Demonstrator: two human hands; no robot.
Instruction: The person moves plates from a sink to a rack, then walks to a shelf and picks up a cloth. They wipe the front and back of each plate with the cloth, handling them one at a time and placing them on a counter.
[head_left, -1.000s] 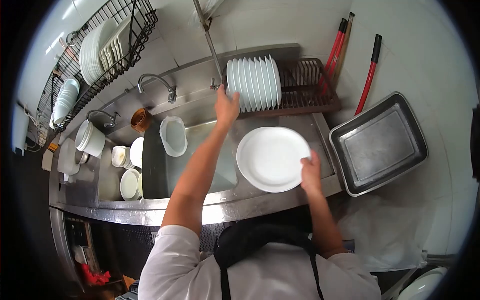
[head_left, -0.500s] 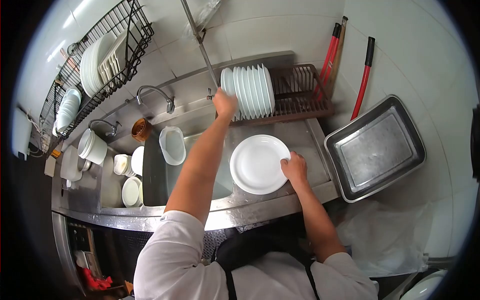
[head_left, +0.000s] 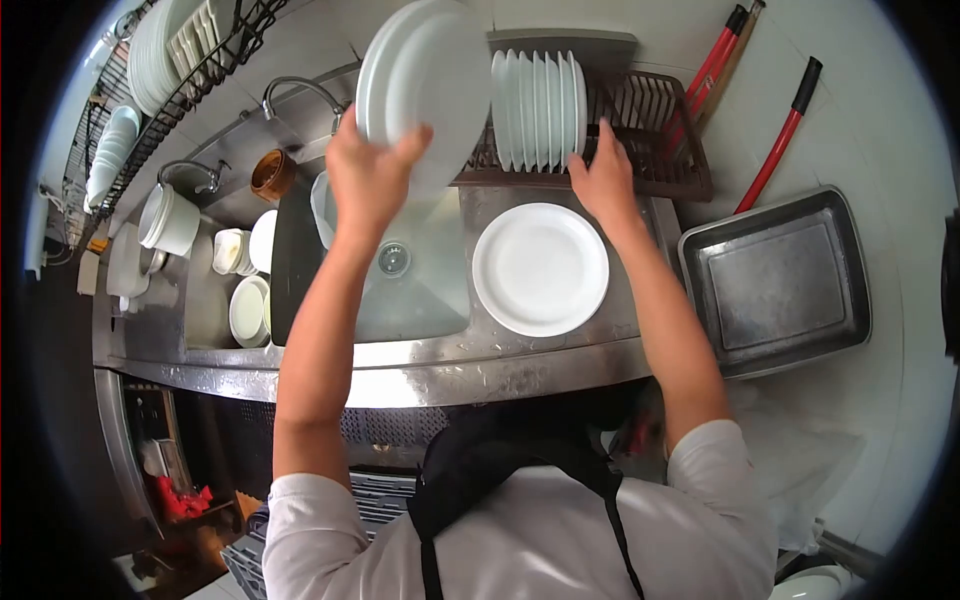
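Note:
My left hand (head_left: 368, 185) is raised over the sink, closed on white plates (head_left: 425, 75) held tilted, with more than one rim showing. Several more white plates (head_left: 538, 110) stand on edge in the brown dish rack (head_left: 650, 160). At the right end of that row is my right hand (head_left: 605, 185), its fingers stretched and apart, thumb right at the lower edge of the last plate. Below it, a white plate (head_left: 540, 270) lies flat on the steel counter (head_left: 625, 315).
A sink basin (head_left: 420, 300) lies left of the counter plate. Farther left, a second basin holds white bowls (head_left: 250, 310) near a brown pot (head_left: 272, 175). A metal tray (head_left: 775, 285) and red-handled tools (head_left: 775, 155) stand right. A wire rack (head_left: 215, 75) hangs upper left.
My left hand has lifted plates from the left end of the rack and moved left over the sink. My right hand has left the counter plate and gone up to the rack.

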